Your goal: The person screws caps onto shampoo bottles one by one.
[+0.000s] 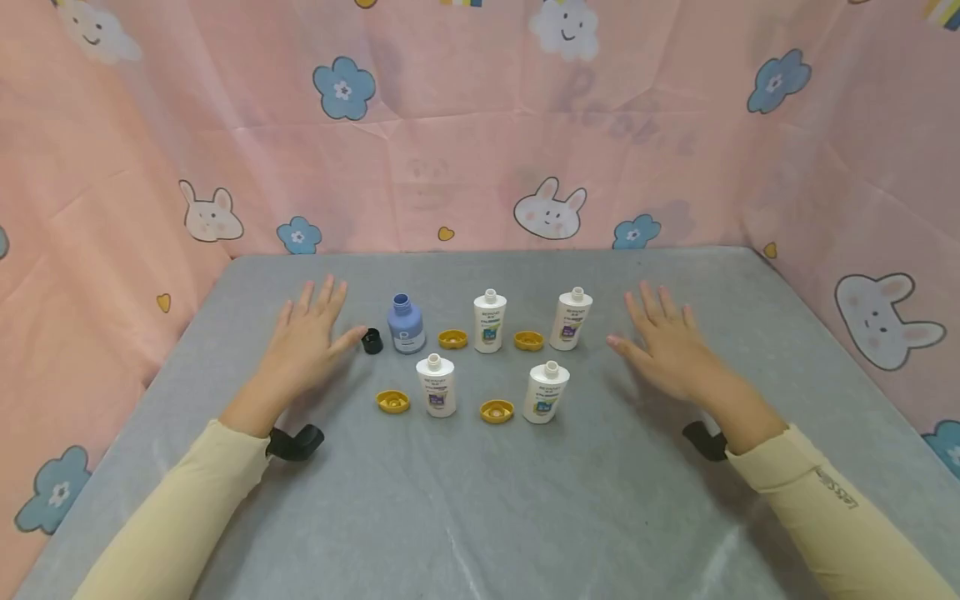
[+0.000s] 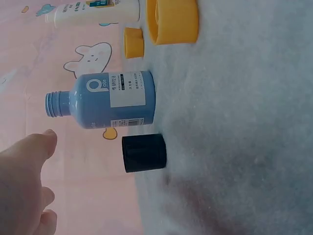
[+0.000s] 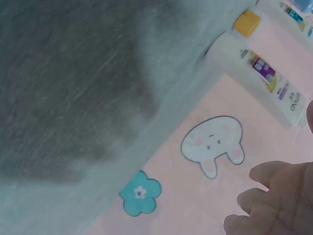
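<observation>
Fingers spread, my left hand (image 1: 302, 343) is at the left of the grey table, its thumb close to a black screw cap (image 1: 372, 341). Beside that cap stands an uncapped blue bottle (image 1: 407, 325), its threaded neck bare in the left wrist view. My right hand (image 1: 666, 346) is spread at the right and holds nothing. Nearest to it is an uncapped white bottle (image 1: 571, 320) with a purple label. Another white bottle (image 1: 490, 322) stands in the back row; in front are a purple-labelled one (image 1: 437, 386) and a teal-labelled one (image 1: 547, 393), all upright and without caps.
Yellow caps lie beside the white bottles: two in the back row, one (image 1: 453, 339) and another (image 1: 528, 341), and two in front, one (image 1: 393, 402) and another (image 1: 497, 411). A pink patterned curtain (image 1: 465, 133) hangs behind the grey table (image 1: 420, 508) and along its sides.
</observation>
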Available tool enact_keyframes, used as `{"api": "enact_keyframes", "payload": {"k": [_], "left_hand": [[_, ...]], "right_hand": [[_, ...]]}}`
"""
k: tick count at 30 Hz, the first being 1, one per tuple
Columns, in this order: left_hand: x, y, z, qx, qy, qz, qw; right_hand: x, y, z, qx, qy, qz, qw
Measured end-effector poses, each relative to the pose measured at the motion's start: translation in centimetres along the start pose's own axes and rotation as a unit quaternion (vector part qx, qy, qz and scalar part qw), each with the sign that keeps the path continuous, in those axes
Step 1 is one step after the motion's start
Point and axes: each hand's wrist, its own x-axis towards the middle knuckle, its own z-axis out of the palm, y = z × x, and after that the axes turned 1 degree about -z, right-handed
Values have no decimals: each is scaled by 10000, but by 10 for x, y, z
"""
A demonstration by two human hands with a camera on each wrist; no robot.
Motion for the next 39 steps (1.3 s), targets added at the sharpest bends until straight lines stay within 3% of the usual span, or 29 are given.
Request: {"api": "enact_keyframes", "payload": {"k": [39], "left_hand": [[-24,21,11,70,53,384,9992]], "right_hand": [[-27,-38,-4,160,228,-502,9984]]}}
